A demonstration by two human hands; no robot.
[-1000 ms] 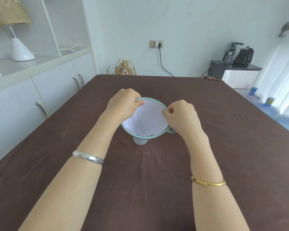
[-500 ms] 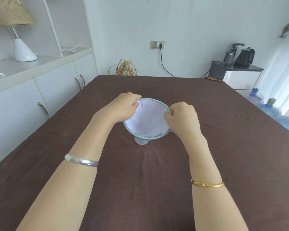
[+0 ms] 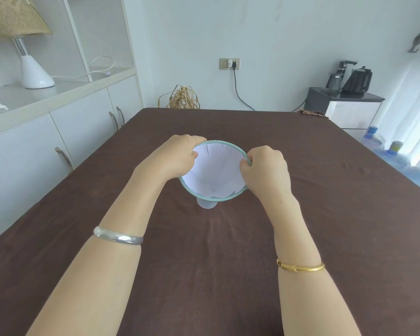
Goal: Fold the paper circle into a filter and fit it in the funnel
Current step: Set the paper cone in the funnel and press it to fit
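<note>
Right now, at the centre of the frame, a round funnel (image 3: 205,198) with a thin, smooth pale-green rim is standing on a table (image 3: 228,238) draped in a soft, slightly creased brown cloth, its translucent spout showing just below the rim. White paper (image 3: 216,166), folded into a cone, is sitting inside the funnel and lining its wall down to the point. The left hand (image 3: 177,154) is gripping the rim on the left with curled fingers, and the right hand (image 3: 264,168) is pinching the rim on the right, so the funnel is lying between the two. A silver bangle (image 3: 118,237) and a gold bangle (image 3: 300,267) are circling the forearms lower in the frame. White cupboards (image 3: 58,132) are running along the left, with a lamp (image 3: 32,69) at upper left.
</note>
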